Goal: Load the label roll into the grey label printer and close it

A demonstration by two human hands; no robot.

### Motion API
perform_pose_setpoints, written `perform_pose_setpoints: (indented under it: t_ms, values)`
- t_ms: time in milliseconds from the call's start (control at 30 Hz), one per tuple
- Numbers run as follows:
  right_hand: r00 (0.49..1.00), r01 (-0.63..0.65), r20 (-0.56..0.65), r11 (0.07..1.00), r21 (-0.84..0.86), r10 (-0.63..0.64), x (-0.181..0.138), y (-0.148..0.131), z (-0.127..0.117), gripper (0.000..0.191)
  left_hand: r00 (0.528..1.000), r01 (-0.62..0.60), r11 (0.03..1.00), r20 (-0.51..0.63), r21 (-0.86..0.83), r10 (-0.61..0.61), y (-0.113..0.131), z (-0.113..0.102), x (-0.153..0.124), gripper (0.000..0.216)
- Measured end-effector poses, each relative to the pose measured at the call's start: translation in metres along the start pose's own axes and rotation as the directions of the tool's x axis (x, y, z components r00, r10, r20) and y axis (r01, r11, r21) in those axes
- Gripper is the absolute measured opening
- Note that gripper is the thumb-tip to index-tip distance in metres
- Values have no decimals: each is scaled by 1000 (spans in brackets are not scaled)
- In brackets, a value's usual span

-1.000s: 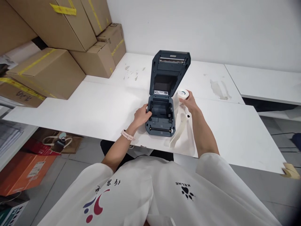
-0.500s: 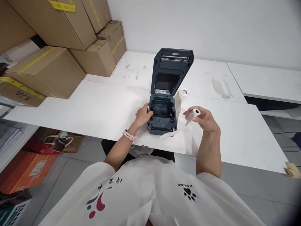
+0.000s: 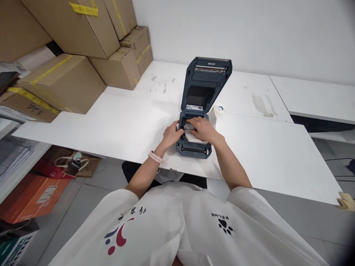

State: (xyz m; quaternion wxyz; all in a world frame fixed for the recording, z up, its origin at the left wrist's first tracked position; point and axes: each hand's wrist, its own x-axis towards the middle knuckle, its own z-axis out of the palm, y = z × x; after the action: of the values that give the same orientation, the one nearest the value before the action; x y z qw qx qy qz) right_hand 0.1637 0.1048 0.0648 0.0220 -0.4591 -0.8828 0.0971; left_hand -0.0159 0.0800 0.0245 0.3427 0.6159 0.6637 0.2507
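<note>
A dark blue-grey label printer (image 3: 194, 152) stands on the white table with its lid (image 3: 203, 82) raised. My left hand (image 3: 171, 134) grips the left side of the body, its thumb over the rim. Inside the bay lies a white paper roll (image 3: 192, 137), and my right hand (image 3: 203, 128) is closed over it from the right. Its fingers reach across to the bay's upper left, so the roll's top and core are partly hidden. Behind the right forearm, white paper (image 3: 217, 111) with a round core lies beside the printer.
Taped cardboard boxes (image 3: 65, 79) are stacked at the left of the white table (image 3: 133, 122). A white wall (image 3: 249, 33) rises behind. An orange box (image 3: 36, 195) sits low at the left, and a beige piece (image 3: 346, 201) is at the table's right corner.
My right hand has carried the paper roll leftward from beside the printer into its bay. The strip at the front right is gone from view. My left hand keeps hold of the printer's side.
</note>
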Motion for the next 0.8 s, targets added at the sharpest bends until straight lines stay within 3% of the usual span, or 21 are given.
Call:
perform_pose_setpoints:
  t_ms: [133, 267, 367, 533, 800]
  values:
    - [948, 92, -316, 975, 204, -24, -54, -3, 23, 30, 1000, -7, 989, -16, -151, 5, -11, 9, 2, 76]
    - [894, 133, -448, 961, 244, -10, -86, -10, 44, 30, 999, -31, 919, 23, -393, 44, -19, 18, 8, 85]
    - [902, 106, -432, 974, 200, -10, -90, -13, 49, 34, 992, -56, 860, 73, -506, 107, -19, 18, 9, 72]
    - [936, 168, -342, 959, 228, -83, -89, -13, 45, 36, 987, -87, 863, 72, -497, 140, -17, 16, 9, 63]
    - [957, 116, -291, 922, 369, -4, -100, -22, 42, 28, 986, -102, 819, 54, -565, 160, -22, 21, 12, 60]
